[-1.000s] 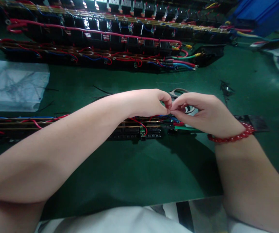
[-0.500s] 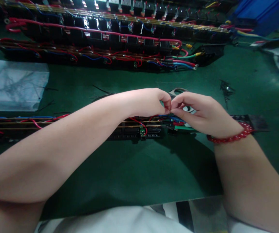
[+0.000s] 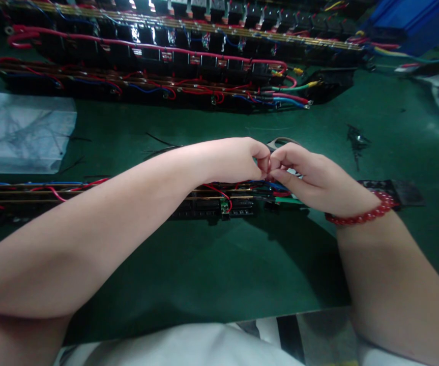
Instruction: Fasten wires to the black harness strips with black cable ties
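My left hand [image 3: 242,158] and my right hand [image 3: 311,175] meet fingertip to fingertip above a long black strip assembly [image 3: 200,207] with brass bars and red, blue and green wires. Both hands are closed in a pinch. Whatever lies between the fingertips is too small or too hidden to name. Behind the right fingers, the handle loop of a pair of scissors [image 3: 282,141] partly shows. A small green circuit piece [image 3: 224,205] with a red wire sits on the strip, left of the hands. My left forearm covers part of the strip.
Farther back lie similar wired assemblies [image 3: 143,84] with ring-ended leads at their right end. A plastic bag [image 3: 24,132] with thin black ties is at left. More small dark pieces [image 3: 356,140] lie at right. A blue bin [image 3: 406,23] stands at the back right of the green table [image 3: 211,269].
Almost nothing differs. The right fingers have shifted very slightly, still pinched against the left fingertips.
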The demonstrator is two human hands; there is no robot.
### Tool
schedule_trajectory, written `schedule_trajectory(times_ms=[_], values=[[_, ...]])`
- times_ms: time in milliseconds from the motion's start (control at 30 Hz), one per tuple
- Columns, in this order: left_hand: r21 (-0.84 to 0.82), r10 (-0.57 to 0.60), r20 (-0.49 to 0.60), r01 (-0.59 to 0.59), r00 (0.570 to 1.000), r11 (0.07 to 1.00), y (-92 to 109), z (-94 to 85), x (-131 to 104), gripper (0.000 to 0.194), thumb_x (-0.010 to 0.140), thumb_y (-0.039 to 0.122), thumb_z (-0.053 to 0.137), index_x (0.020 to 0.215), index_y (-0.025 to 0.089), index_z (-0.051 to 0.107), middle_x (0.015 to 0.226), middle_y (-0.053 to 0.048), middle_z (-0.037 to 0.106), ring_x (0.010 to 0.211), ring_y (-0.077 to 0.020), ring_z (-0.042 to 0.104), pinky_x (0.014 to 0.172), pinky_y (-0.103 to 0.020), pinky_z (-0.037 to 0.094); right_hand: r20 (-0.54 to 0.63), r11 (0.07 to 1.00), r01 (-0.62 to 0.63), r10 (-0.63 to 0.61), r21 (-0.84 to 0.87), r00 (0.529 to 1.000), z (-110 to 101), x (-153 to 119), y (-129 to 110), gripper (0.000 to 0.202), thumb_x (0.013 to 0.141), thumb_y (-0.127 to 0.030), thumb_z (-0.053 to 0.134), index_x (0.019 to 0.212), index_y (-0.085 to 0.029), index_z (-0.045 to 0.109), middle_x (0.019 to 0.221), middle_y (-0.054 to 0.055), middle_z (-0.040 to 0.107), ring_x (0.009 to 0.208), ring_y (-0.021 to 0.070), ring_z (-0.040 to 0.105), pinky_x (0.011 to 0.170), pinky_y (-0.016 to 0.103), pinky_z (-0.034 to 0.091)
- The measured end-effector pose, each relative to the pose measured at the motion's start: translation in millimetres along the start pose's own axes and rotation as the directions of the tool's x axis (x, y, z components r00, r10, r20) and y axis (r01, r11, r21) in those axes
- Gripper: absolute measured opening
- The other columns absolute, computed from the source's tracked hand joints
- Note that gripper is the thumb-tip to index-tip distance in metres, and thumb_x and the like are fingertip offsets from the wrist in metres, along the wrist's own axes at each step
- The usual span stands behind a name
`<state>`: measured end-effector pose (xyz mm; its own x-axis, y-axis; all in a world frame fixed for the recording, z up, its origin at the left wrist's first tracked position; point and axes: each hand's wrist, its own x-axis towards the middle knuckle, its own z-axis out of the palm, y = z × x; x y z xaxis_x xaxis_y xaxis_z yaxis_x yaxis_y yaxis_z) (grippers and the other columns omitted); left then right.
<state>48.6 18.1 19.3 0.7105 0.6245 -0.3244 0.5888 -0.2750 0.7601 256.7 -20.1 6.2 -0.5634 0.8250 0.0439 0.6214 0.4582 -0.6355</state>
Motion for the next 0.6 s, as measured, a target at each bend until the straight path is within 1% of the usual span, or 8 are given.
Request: schedule_trajectory(times_ms=[133, 233, 400, 500, 600], values=[[-0.005, 0.003, 0.008, -0.002, 1.000, 1.000, 0.7, -0.6, -0.4, 0.016, 0.080, 0.029, 0.060, 0.092, 0.026, 0.070, 0.079, 0.001, 0.067, 0.065, -0.0145, 0.053, 0.061, -0.030, 0.032, -0.015, 0.999, -0.016, 0.017, 0.034, 1.000, 0.2, -0.3, -0.8, 0.006, 0.090, -0.028, 0.061, 0.087, -0.027, 0.056, 0.085, 0.003, 0.063, 0.072, 0.0207, 0.059, 0.064, 0.035, 0.045], [-0.002, -0.024, 0.009, 0.024, 1.000, 1.000, 1.7, -0.6, -0.6, 0.019, 0.080, 0.031, 0.060, 0.095, 0.026, 0.071, 0.079, 0.000, 0.067, 0.067, -0.0157, 0.055, 0.063, -0.031, 0.033, -0.037, 1.000, -0.018, 0.018, 0.017, 0.999, 0.2, -1.1, 0.6, 0.005, 0.090, -0.028, 0.061, 0.087, -0.027, 0.057, 0.086, 0.003, 0.063, 0.073, 0.0212, 0.060, 0.065, 0.036, 0.046], [0.023, -0.046, 0.000, 0.046, 0.999, 0.999, 1.3, -1.1, -0.8, 0.025, 0.080, 0.038, 0.062, 0.100, 0.026, 0.072, 0.082, 0.000, 0.070, 0.070, -0.0164, 0.058, 0.064, -0.030, 0.034, -0.079, 0.999, 0.030, -0.033, -0.035, 0.996, 1.2, -2.3, 6.2, 0.001, 0.090, -0.027, 0.061, 0.088, -0.026, 0.061, 0.086, 0.003, 0.064, 0.074, 0.0208, 0.062, 0.066, 0.035, 0.048], [0.044, -0.027, -0.001, 0.028, 1.000, 0.999, 0.4, -1.7, -0.6, 0.025, 0.081, 0.039, 0.061, 0.101, 0.026, 0.071, 0.083, 0.001, 0.071, 0.070, -0.0161, 0.058, 0.065, -0.029, 0.035, -0.103, 0.996, 0.067, -0.072, -0.053, 0.992, 1.8, -2.4, 8.0, 0.001, 0.090, -0.026, 0.062, 0.091, -0.025, 0.063, 0.087, 0.002, 0.066, 0.074, 0.0194, 0.063, 0.065, 0.033, 0.049], [0.053, -0.015, -0.007, 0.015, 1.000, 0.998, 0.0, -1.5, 0.0, 0.025, 0.082, 0.039, 0.060, 0.100, 0.026, 0.071, 0.083, 0.001, 0.072, 0.068, -0.0153, 0.058, 0.064, -0.029, 0.035, -0.102, 0.993, 0.100, -0.105, -0.054, 0.989, 1.2, -2.9, 7.9, 0.002, 0.091, -0.024, 0.063, 0.093, -0.025, 0.064, 0.088, 0.002, 0.067, 0.074, 0.0182, 0.064, 0.064, 0.032, 0.050]])
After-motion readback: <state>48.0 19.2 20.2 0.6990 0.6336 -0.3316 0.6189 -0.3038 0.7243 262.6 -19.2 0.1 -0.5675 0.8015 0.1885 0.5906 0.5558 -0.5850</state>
